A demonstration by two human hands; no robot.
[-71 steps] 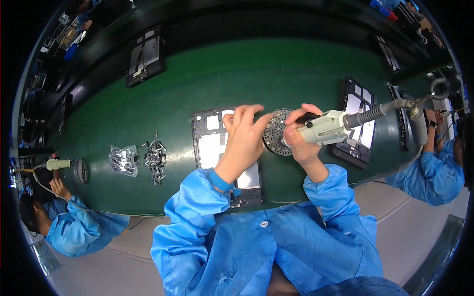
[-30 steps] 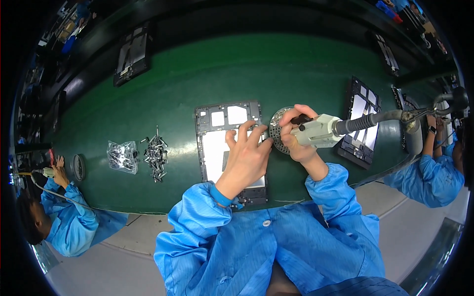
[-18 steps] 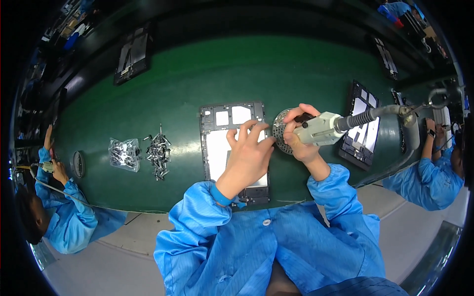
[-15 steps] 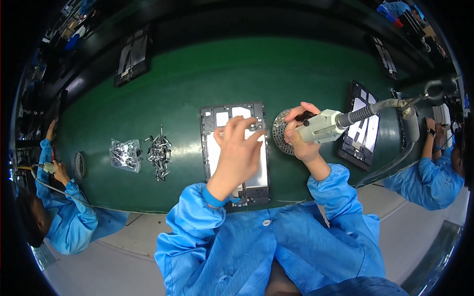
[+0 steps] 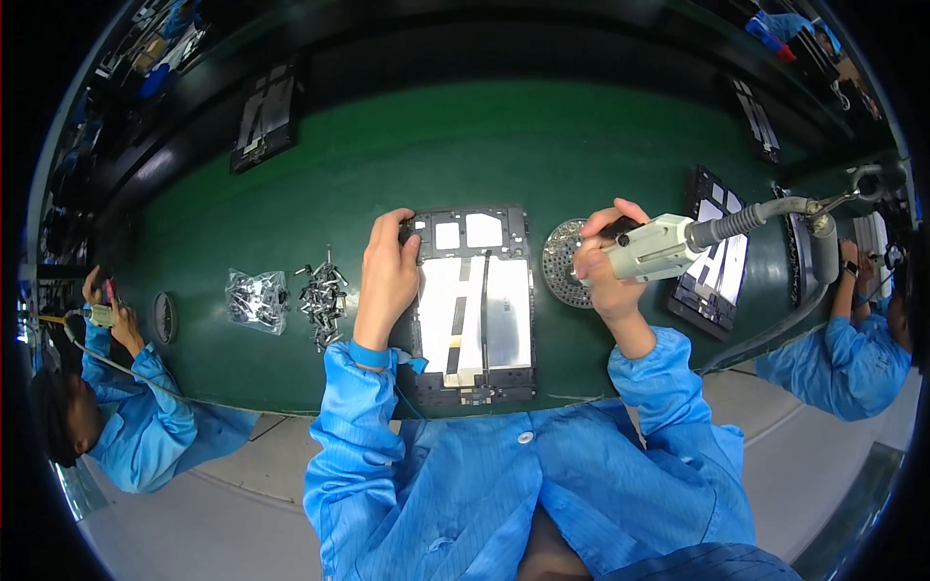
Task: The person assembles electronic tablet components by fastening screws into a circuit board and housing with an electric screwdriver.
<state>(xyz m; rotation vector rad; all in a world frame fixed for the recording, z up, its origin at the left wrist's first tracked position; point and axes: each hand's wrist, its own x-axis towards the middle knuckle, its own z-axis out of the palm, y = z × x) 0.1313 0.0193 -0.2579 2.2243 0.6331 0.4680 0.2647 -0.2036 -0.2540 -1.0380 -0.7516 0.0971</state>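
An opened tablet (image 5: 509,310) with a black frame and silver-white panels lies on the green bench in front of me. My left hand (image 5: 389,276) grips its upper left edge, fingers along the side and thumb over the frame. In my right hand (image 5: 612,271) is a pale electric screwdriver (image 5: 651,247), its grey ribbed cable end pointing right. The screwdriver's tip is hidden by my fingers. Under and beside that hand sits a round perforated metal dish (image 5: 562,266), holding what look like small screws.
Left of the tablet lie a heap of small dark and silver metal parts (image 5: 323,300) and a clear bag (image 5: 257,302) of similar ones. Another opened tablet (image 5: 712,290) rests tilted at right. A farther one (image 5: 263,121) stands back left. Co-workers (image 5: 145,426) sit at both sides.
My left hand has moved left from over the tablet's middle to its left edge and taken hold there, uncovering the panels. The right hand keeps the screwdriver nearly in place.
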